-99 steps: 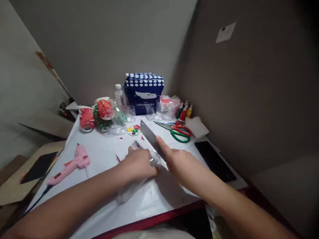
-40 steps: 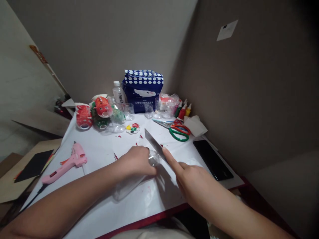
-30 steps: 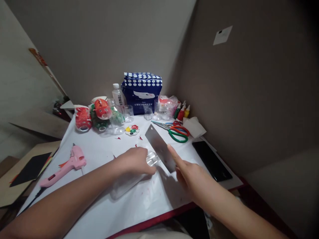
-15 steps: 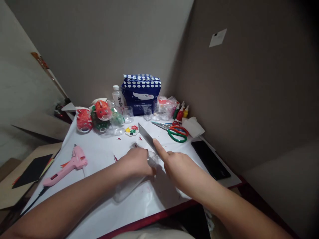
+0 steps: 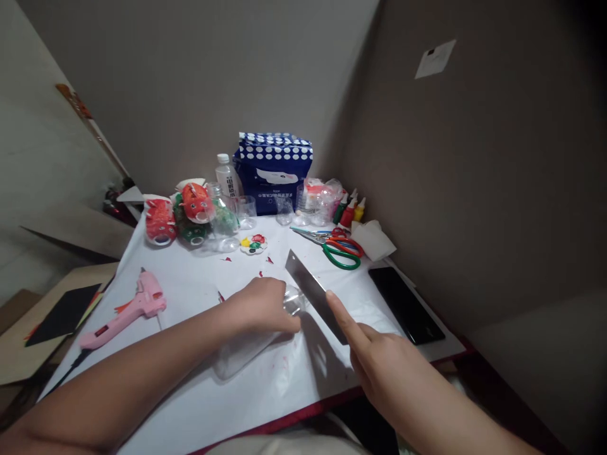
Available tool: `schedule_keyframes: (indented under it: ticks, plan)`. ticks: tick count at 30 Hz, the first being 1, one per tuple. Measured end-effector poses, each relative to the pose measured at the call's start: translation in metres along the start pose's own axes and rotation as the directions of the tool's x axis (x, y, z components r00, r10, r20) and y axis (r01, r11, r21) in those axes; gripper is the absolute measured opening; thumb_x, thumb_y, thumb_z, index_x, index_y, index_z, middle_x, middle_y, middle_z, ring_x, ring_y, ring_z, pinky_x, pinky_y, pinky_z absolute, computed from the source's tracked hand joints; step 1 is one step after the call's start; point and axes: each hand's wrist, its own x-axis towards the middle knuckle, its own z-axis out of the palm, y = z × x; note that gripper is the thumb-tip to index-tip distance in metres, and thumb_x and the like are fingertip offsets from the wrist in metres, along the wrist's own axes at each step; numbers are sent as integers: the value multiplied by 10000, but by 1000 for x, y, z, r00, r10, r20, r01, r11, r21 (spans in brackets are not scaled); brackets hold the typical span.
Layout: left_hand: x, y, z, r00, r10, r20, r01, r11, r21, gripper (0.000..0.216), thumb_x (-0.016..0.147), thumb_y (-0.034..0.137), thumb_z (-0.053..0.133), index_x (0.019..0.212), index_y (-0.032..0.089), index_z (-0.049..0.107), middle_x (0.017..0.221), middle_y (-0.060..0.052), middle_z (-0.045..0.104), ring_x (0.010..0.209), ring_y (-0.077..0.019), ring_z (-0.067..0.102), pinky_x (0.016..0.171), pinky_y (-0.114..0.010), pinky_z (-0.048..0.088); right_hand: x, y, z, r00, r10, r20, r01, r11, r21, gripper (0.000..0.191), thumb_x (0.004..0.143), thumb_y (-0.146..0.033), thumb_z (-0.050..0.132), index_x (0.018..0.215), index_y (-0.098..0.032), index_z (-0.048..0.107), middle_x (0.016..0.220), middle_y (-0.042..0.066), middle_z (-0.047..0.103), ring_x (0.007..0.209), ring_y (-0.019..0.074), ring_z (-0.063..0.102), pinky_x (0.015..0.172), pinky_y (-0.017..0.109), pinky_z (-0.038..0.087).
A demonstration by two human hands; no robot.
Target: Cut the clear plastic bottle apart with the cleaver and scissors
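A clear plastic bottle [image 5: 246, 351] lies on its side on the white-covered table, partly hidden by my left forearm. My left hand [image 5: 266, 306] is closed around it near its right end. My right hand [image 5: 379, 357] grips a knife with a broad, flat blade [image 5: 313, 294], its index finger stretched along the blade; the handle is hidden in the hand. The blade slants up and to the left, just right of the bottle, and seems apart from it. Small dark red scraps [image 5: 269, 260] lie beyond my left hand.
A pink glue gun [image 5: 137, 309] lies at the left, a black phone [image 5: 406, 306] at the right. Green-handled scissors [image 5: 342, 256], a paint palette [image 5: 253, 244], paint bottles [image 5: 348, 213], red fish-like figures [image 5: 160, 222] and a blue bag [image 5: 274, 180] stand or lie farther back.
My right hand has moved right and toward me with the knife, opening a gap between blade and bottle. My left hand keeps its hold on the bottle. The view has shifted slightly.
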Motion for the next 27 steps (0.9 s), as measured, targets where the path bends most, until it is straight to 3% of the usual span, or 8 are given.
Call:
schedule_keyframes:
  ticks: [6, 10, 13, 17, 19, 22, 27]
  plan:
    - [-6, 11, -4, 1000, -22, -17, 23, 997, 73, 509, 543, 587, 610, 819, 167, 683, 820, -134, 697, 764, -297, 643, 546, -320, 436, 52, -17, -40, 994, -35, 100, 40, 998, -48, 941, 708, 8, 461, 1517, -118, -3, 827, 90, 696, 647, 206, 646, 505, 262, 315]
    - [-7, 11, -5, 999, -32, -23, 34, 996, 81, 517, 553, 601, 595, 836, 176, 677, 838, -133, 700, 807, -311, 636, 590, -331, 463, 68, -15, -43, 998, -43, 36, 43, 999, 13, 885, 767, -33, 447, 1513, -124, -21, 861, 93, 702, 699, 205, 647, 548, 262, 350]
    - [-5, 6, -3, 1000, -11, -28, 14, 994, 105, 512, 558, 631, 579, 800, 188, 665, 800, -116, 695, 825, -327, 629, 626, -348, 470, 51, -9, -22, 1000, -26, -2, 26, 999, 21, 927, 760, -18, 434, 1508, -153, -96, 885, 80, 697, 677, 207, 649, 533, 270, 345]
    - [-3, 1, 0, 1000, 12, -9, -11, 999, 43, 491, 575, 632, 570, 796, 202, 654, 793, -95, 692, 766, -301, 637, 559, -327, 454, 10, -2, 7, 999, -24, -41, 23, 1000, -19, 1074, 685, 59, 414, 1446, -208, -295, 809, 23, 684, 512, 179, 615, 462, 269, 297]
    - [-3, 1, 1, 1000, 21, -19, -20, 1000, 17, 486, 587, 626, 566, 809, 203, 658, 818, -95, 696, 761, -289, 640, 543, -319, 448, -2, 2, 11, 998, -20, -54, 19, 1000, -2, 1100, 665, 73, 410, 1431, -215, -324, 788, 11, 681, 489, 171, 612, 445, 267, 288]
    - [-4, 3, 0, 1000, -2, -13, 1, 1000, -5, 455, 592, 598, 568, 790, 200, 660, 801, -93, 696, 734, -272, 641, 515, -305, 436, 3, 1, 3, 999, -33, -23, 32, 998, -49, 1117, 642, 59, 452, 1461, -196, -263, 779, 27, 684, 500, 178, 615, 443, 266, 284]
    - [-4, 6, 0, 999, 2, -36, -1, 1000, 31, 463, 547, 587, 611, 758, 178, 665, 780, -120, 693, 718, -279, 645, 508, -302, 426, 44, -14, -31, 995, -54, 81, 61, 995, -83, 1012, 652, 22, 487, 1519, -123, -15, 795, 70, 695, 590, 190, 636, 471, 258, 293]
